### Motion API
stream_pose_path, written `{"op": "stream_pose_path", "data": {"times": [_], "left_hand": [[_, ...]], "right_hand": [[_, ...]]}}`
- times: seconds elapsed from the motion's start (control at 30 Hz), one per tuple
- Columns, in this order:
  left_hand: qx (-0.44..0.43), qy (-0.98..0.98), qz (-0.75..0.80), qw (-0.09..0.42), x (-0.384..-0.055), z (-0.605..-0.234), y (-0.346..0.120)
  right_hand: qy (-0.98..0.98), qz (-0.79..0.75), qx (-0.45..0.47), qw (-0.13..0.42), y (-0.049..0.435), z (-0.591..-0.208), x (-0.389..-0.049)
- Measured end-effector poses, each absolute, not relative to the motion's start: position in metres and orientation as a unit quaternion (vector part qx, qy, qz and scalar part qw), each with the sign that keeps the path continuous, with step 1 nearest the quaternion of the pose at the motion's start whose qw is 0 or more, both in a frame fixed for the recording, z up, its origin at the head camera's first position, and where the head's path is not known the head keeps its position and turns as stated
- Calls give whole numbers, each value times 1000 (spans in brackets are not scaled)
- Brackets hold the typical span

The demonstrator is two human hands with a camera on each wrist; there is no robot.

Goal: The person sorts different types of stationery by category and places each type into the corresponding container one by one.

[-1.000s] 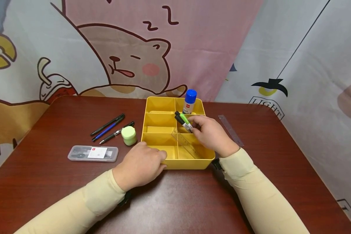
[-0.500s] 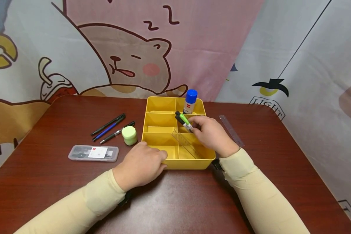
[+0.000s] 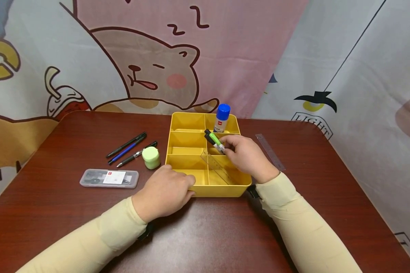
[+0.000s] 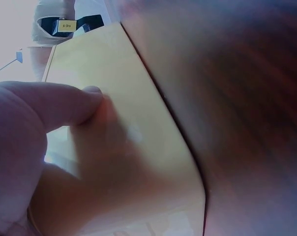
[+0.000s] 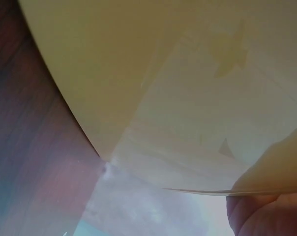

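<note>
A yellow divided storage box stands on the table. My left hand grips its front-left rim; in the left wrist view the thumb presses flat on the outer wall. Over the right-hand compartments, my right hand pinches several markers with black and green caps, tilted up to the left. Their lower ends are hidden by the fingers. In the right wrist view the box wall covers most of that hand. Behind the markers, a blue-capped glue stick stands in the back-right compartment.
A clear ruler leans inside the box, and another ruler lies right of it. Left of the box are a pale green jar, several pens and a clear plastic case. A printed curtain hangs behind.
</note>
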State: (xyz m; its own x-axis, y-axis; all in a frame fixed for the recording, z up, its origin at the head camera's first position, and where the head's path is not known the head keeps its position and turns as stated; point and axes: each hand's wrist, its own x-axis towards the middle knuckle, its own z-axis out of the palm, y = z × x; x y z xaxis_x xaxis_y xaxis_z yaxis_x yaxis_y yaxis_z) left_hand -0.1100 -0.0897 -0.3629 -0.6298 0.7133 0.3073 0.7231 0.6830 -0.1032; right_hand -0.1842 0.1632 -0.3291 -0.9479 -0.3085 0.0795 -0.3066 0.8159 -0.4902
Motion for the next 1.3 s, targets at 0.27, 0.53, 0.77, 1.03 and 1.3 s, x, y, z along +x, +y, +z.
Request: {"op": "stream_pose_path", "data": {"times": [0.27, 0.53, 0.77, 1.03, 1.3], "left_hand": [[-395, -904, -15, 163, -110, -364, -90], [-394, -905, -16, 157, -109, -363, -90], [-393, -906, -20, 155, -110, -363, -89], [-394, -906, -22, 155, -109, -362, -91], [-393, -905, -24, 160, -109, -364, -91]], "right_hand": [[953, -261, -151, 8, 162, -330, -184], [956, -256, -142, 15, 161, -330, -185], [955, -258, -143, 12, 162, -330, -185], [947, -285, -148, 5, 164, -328, -183], [938, -321, -134, 11, 170, -325, -182]]}}
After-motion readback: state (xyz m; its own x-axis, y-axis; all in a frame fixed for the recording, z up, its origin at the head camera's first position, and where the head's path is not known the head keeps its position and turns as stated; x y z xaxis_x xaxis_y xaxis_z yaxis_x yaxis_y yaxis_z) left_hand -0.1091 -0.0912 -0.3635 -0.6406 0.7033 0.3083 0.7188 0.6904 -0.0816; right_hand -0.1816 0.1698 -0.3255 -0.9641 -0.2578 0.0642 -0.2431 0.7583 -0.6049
